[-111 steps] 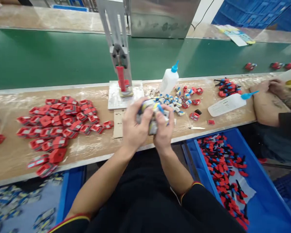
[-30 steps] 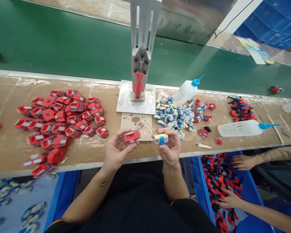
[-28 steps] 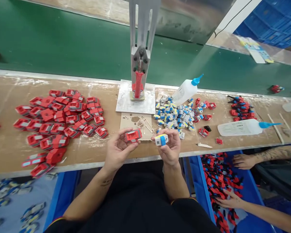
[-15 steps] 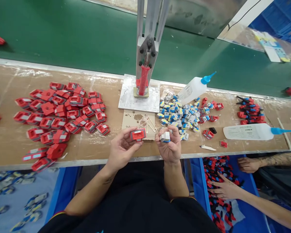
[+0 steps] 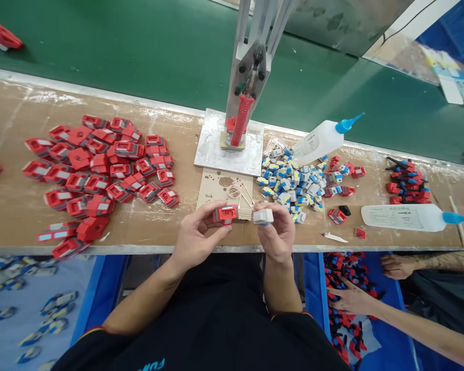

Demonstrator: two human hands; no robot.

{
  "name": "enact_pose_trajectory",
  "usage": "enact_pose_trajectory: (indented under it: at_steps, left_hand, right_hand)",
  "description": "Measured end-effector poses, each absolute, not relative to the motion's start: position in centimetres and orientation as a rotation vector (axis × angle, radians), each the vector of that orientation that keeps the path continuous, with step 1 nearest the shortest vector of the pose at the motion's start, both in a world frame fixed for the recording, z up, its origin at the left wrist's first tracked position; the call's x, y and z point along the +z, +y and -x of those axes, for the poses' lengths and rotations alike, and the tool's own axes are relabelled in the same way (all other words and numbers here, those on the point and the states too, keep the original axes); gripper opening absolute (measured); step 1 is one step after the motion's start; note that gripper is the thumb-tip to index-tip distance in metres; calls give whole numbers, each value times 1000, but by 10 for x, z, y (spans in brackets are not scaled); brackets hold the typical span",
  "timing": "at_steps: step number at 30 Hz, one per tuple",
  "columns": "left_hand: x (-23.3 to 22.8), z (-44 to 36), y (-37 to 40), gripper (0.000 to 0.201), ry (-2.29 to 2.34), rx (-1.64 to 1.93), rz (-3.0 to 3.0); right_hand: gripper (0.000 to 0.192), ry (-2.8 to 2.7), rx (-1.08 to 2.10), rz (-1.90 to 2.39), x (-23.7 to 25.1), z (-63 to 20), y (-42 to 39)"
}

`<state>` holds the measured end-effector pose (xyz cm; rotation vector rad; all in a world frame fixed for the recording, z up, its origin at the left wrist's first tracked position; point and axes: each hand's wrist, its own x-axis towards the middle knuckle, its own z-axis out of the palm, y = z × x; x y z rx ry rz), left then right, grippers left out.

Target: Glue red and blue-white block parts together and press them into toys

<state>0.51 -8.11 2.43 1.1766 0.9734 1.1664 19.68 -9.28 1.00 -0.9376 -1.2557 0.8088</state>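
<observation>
My left hand [image 5: 197, 234] is closed on a red and grey plastic toy part [image 5: 226, 214], its hollow red recess facing up. Just to its right, my right hand [image 5: 277, 234] pinches a smaller white and blue plastic part [image 5: 263, 216] between thumb and fingers. The two parts are close together but apart, held above the front of the bench. Behind them lies a stained cardboard piece [image 5: 212, 188] with thin sticks on it. A pile of red parts [image 5: 100, 165] lies to the left, and a heap of white, blue and yellow parts [image 5: 290, 180] to the right.
A toggle press with a red handle [image 5: 242, 121] stands on a metal plate [image 5: 204, 154]. Two glue bottles [image 5: 319, 141] with blue nozzles lie to the right, near a small knife [image 5: 334, 237]. Another person's hand [image 5: 350, 296] reaches into a blue bin [image 5: 313, 278] of red-black parts.
The white and blue part has turned in my right hand, so its long side now shows. My left hand keeps the red part. The whole view has shifted slightly.
</observation>
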Motion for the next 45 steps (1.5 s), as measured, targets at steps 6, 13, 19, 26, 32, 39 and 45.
enact_pose_trajectory:
  at_steps: [6, 13, 19, 26, 32, 39, 45]
  left_hand:
    - [25, -7, -83, 38, 995, 1168, -1284]
    - [26, -2, -86, 38, 1088, 1129, -1503]
    - [35, 1, -84, 50, 1009, 1095, -1619]
    - [28, 1, -87, 51, 892, 1288, -1556]
    - [21, 4, -94, 68, 690, 1335, -1638]
    - [29, 9, -86, 60, 592, 1424, -1776]
    - [19, 13, -81, 51, 687, 1460, -1573]
  right_hand:
    - [50, -1778, 330, 953, 43, -198, -95]
    - [62, -1982, 331, 976, 46, -200, -93]
    - [62, -2078, 283, 939, 40, -202, -93]
    - [71, -1839, 417, 787, 23, -200, -95]
    - [69, -1641, 955, 830, 23, -194, -100]
    - [54, -1599, 885, 728, 29, -181, -102]
    - [57, -1761, 769, 770, 35, -175, -92]
